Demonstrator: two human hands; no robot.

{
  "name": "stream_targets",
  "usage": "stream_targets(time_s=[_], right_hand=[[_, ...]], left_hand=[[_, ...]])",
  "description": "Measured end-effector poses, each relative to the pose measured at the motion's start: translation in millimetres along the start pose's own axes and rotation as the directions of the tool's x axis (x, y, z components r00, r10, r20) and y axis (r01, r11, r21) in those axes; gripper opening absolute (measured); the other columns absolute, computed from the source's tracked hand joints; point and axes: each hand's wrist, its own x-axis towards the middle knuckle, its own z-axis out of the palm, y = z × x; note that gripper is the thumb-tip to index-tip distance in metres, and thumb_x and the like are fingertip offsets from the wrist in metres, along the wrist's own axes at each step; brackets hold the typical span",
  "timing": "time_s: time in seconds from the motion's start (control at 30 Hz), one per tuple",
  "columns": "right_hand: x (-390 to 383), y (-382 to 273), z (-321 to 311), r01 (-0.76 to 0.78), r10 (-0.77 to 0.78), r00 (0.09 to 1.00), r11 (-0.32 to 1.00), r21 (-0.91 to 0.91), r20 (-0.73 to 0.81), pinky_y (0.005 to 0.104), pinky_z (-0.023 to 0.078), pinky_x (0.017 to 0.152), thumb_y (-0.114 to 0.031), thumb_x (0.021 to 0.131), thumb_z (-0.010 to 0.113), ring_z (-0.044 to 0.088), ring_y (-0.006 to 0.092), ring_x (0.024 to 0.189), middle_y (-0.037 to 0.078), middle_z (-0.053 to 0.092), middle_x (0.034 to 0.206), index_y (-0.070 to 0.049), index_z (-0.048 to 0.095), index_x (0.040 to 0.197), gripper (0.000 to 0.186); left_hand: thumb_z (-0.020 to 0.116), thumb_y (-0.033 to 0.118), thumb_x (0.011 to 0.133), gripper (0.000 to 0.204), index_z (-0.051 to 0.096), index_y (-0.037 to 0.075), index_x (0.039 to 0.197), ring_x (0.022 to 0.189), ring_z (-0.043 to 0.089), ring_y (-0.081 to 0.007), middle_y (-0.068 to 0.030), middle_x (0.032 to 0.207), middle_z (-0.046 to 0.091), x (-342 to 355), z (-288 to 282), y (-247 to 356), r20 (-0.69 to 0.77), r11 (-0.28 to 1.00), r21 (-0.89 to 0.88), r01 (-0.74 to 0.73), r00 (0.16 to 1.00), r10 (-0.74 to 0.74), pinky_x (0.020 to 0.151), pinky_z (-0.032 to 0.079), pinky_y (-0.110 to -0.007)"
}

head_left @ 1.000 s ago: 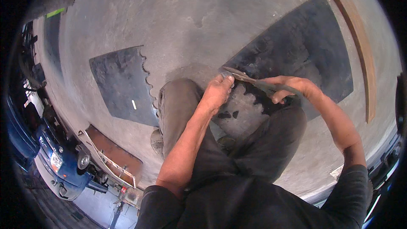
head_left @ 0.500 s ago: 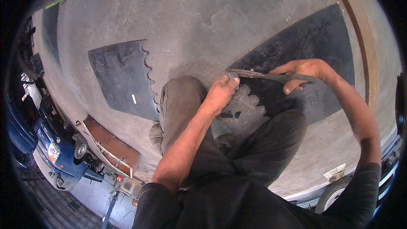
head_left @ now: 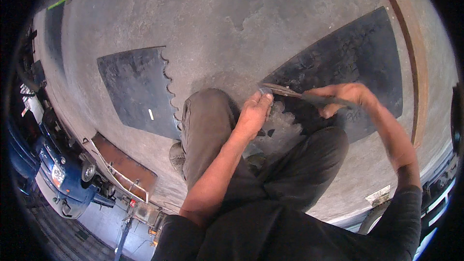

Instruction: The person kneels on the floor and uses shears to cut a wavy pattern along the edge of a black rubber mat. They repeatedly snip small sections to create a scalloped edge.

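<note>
A black rubber-like sheet [head_left: 355,55] with a scalloped near edge lies on the floor to the right. My left hand [head_left: 255,111] pinches the sheet's edge at its left corner. My right hand [head_left: 340,97] is wrapped around the dark handles of a pair of shears [head_left: 290,93]. The blades reach left along the sheet, with their tips beside my left thumb. Small dark scraps [head_left: 271,132] lie on the floor below my left hand.
Another black sheet [head_left: 137,87] with a scalloped right edge lies to the left, with a small pale strip [head_left: 151,114] on it. A rusty metal bar [head_left: 414,58] curves along the right. At lower left are a brown panel [head_left: 125,159] and a blue vehicle [head_left: 63,169].
My right hand has closed, and the shears' handles have come together. The blades have dipped slightly toward me. My left hand keeps its pinch near the same spot.
</note>
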Motion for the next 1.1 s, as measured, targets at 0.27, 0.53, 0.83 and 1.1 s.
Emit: stream_targets(time_s=[0.27,0.53,0.83,1.1], right_hand=[[18.8,11.2,71.5,-0.036,0.063,0.953,0.995,0.095,-0.297,0.0322,0.048,0.074,-0.029,0.084,0.076,0.057,0.0156,0.077,0.003,0.059,0.084,-0.010,0.034,0.157,0.086],[23.3,5.6,122.8,0.032,-0.012,0.900,0.999,0.040,-0.435,0.0326,0.047,0.074,-0.043,0.083,0.075,0.053,0.0144,0.075,0.004,0.062,0.097,-0.010,0.032,0.158,0.092],[19.9,1.1,122.2,0.201,-0.100,0.900,0.958,0.202,-0.424,0.0300,0.047,0.072,-0.037,0.088,0.074,0.056,0.0152,0.075,0.005,0.060,0.087,-0.004,0.033,0.156,0.086],[20.3,-2.5,40.0,0.103,-0.059,0.983,0.962,0.252,-0.176,0.0297,0.049,0.064,-0.030,0.081,0.073,0.060,0.0150,0.072,0.006,0.061,0.086,-0.001,0.041,0.150,0.082]], left_hand=[[0.056,0.021,0.101,0.020,0.052,0.001,0.104,0.067,0.056,-0.0136,-0.0057,0.082,0.059,21.8,16.1,-0.7,-0.189,0.970,-0.244,-0.008,0.981,-0.040,0.057,0.046,-0.030],[0.060,0.018,0.098,0.023,0.057,-0.003,0.105,0.068,0.057,-0.0192,-0.0085,0.082,0.061,50.5,-5.0,-16.4,-0.098,0.983,0.050,-0.179,0.978,0.183,0.061,0.047,-0.037],[0.057,0.021,0.101,0.017,0.049,0.006,0.099,0.062,0.045,-0.0110,-0.0029,0.079,0.054,22.9,-8.1,-10.9,0.025,0.953,-0.241,-0.185,0.980,0.196,0.053,0.038,-0.028],[0.057,0.023,0.102,0.016,0.049,0.010,0.098,0.061,0.044,-0.0087,-0.0008,0.079,0.052,9.4,7.9,-7.6,-0.060,0.895,-0.435,-0.095,0.995,0.077,0.050,0.036,-0.025]])
